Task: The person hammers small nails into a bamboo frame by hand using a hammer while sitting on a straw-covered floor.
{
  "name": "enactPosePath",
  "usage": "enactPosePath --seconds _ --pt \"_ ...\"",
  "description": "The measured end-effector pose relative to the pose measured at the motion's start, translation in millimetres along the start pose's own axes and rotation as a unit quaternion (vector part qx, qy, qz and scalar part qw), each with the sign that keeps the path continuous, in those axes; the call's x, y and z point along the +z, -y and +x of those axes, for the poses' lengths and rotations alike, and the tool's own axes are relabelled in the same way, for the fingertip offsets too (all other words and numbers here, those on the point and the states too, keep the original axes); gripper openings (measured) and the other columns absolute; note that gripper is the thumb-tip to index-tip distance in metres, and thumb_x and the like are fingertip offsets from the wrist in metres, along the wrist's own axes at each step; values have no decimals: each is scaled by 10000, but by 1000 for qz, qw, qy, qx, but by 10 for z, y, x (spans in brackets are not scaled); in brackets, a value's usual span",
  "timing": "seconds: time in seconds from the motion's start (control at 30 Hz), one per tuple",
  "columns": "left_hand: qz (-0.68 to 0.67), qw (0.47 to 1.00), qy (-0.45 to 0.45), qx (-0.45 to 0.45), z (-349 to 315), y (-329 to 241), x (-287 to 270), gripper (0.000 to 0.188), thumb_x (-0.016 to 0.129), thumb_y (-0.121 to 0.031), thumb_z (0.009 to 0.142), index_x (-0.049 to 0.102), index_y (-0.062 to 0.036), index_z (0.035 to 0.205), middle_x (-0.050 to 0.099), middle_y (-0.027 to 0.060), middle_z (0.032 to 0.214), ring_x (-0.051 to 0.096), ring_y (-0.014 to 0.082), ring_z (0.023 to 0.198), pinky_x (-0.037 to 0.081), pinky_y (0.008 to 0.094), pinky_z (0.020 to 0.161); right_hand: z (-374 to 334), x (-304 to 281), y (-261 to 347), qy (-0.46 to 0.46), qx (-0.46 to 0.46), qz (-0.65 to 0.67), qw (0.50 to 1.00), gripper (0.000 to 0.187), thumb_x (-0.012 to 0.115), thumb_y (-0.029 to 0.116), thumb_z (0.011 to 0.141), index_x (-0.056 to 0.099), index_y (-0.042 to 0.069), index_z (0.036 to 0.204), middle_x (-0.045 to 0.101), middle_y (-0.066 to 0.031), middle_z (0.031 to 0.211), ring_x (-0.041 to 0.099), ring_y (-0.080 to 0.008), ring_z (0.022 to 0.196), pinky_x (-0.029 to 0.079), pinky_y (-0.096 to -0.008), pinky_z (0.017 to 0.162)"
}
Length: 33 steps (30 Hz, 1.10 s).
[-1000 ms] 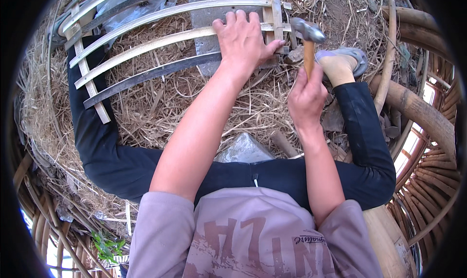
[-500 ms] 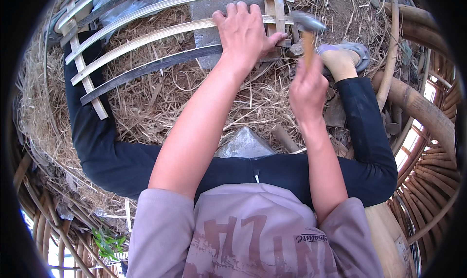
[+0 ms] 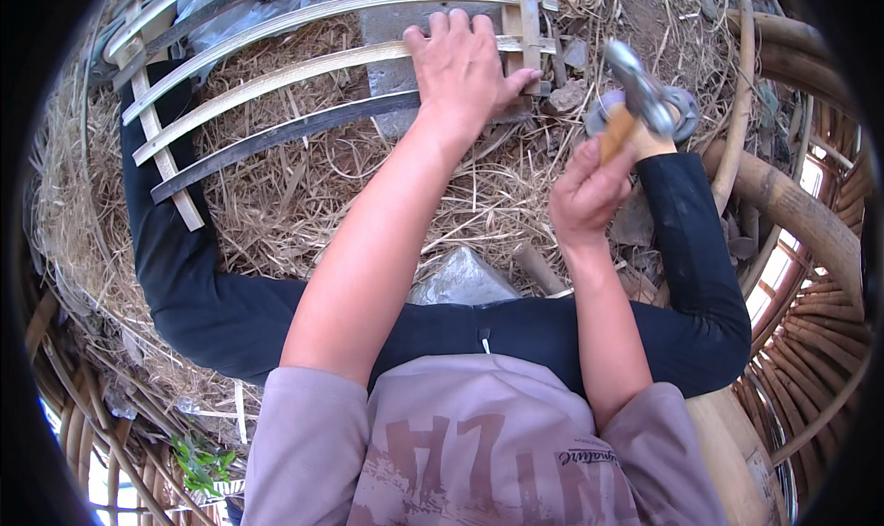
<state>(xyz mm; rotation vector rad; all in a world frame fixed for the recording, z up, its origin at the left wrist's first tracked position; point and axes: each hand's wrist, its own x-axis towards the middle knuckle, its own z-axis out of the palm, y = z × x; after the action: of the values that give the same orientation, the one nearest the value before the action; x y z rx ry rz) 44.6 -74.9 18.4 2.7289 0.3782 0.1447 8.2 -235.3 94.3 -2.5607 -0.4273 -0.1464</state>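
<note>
A frame of pale and dark wooden slats [image 3: 276, 75] lies across the ground in front of me, joined by crosspieces at both ends. My left hand [image 3: 458, 70] holds it down near its right end, fingers over a middle slat and thumb beside the right crosspiece [image 3: 529, 11]. The fingertips are partly hidden. Under that end is a grey flat block [image 3: 391, 29]. My right hand [image 3: 591, 190] is closed around the wooden handle of a hammer [image 3: 645, 89], raised to the right of the frame, its metal head apart from the wood.
My bent legs in dark trousers [image 3: 221, 287] flank the straw-strewn ground [image 3: 276, 222]. The left leg reaches under the frame's left end; my right foot [image 3: 681, 112] is behind the hammer. Bamboo poles [image 3: 792, 195] curve along the right. A clear plastic bag [image 3: 239, 20] lies beyond the slats.
The hammer has moved away from the frame's right crosspiece, to the right and slightly nearer me, and its head has tilted. My left hand stays in place on the slats.
</note>
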Motion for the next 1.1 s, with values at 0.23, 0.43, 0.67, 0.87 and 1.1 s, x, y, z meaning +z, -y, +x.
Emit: enactPosePath --seconds 0.23,0.43,0.67,0.87,1.1 --pt "-3 1000 -16 8 6 -16 5 747 732 -763 713 670 -84 1016 636 73 981 573 252 1001 362 486 848 -152 11 -106 -36 15 38 998 165 524 139 1056 480 10 1150 594 -188 634 674 -391 565 471 -496 481" --pt "-1 1000 3 0 -3 5 4 746 737 -748 714 685 -77 1035 644 86 1021 574 260 1041 365 490 864 -80 -32 -152 -39 15 23 999 152 532 132 1056 503 7 1138 608 -175 683 662 -420 622 479 -458 533" --pt "5 999 34 -6 31 -13 -59 820 700 -808 700 697 -69 1058 638 86 1032 560 248 1021 353 478 853 -76 31 -88 17 27 23 999 126 559 143 1054 547 19 1075 597 -160 675 669 -350 604 470 -435 537" --pt "20 1000 17 -8 22 -44 -37 871 670 -859 685 697 -70 1053 626 78 1019 544 245 1004 341 480 850 -37 21 -62 29 44 24 998 124 564 143 1052 549 23 1076 602 -155 669 668 -345 599 472 -433 541" --pt "36 999 15 -9 15 -49 -9 862 663 -864 695 688 -76 1044 620 75 1015 538 240 1015 337 472 852 -46 9 -106 12 44 23 999 125 560 142 1053 546 26 1095 607 -161 673 679 -363 614 479 -438 542"
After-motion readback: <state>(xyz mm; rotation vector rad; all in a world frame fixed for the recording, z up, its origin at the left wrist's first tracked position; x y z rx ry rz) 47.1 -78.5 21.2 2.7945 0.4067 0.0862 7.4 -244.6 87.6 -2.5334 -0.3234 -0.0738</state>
